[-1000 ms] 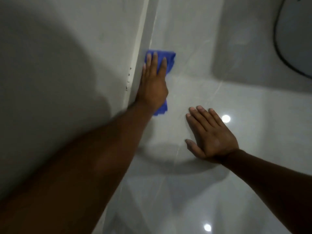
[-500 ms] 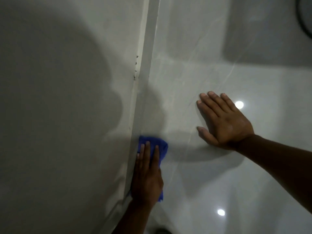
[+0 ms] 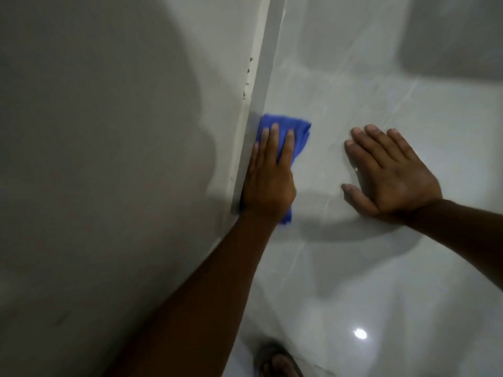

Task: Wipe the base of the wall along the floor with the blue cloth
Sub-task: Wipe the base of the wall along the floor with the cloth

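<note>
The blue cloth (image 3: 296, 133) is folded and pressed against the pale skirting strip (image 3: 265, 63) at the base of the grey wall (image 3: 109, 131). My left hand (image 3: 268, 178) lies flat on top of the cloth, fingers together and pointing away from me, holding it to the strip where it meets the floor. Most of the cloth is hidden under that hand; blue edges show beyond the fingertips and by the wrist. My right hand (image 3: 389, 172) rests palm down on the glossy white floor tiles (image 3: 381, 268), fingers spread, with nothing in it.
Small dark specks (image 3: 248, 77) mark the top edge of the skirting farther along. A foot in a sandal (image 3: 277, 361) shows at the bottom edge. A ceiling light reflection (image 3: 360, 333) glints on the tiles. Dark shadows cover the wall and the far right floor.
My left hand has slid the cloth forward along the skirting again, after pulling it back toward me half a second ago. The right hand stays planted on the floor.
</note>
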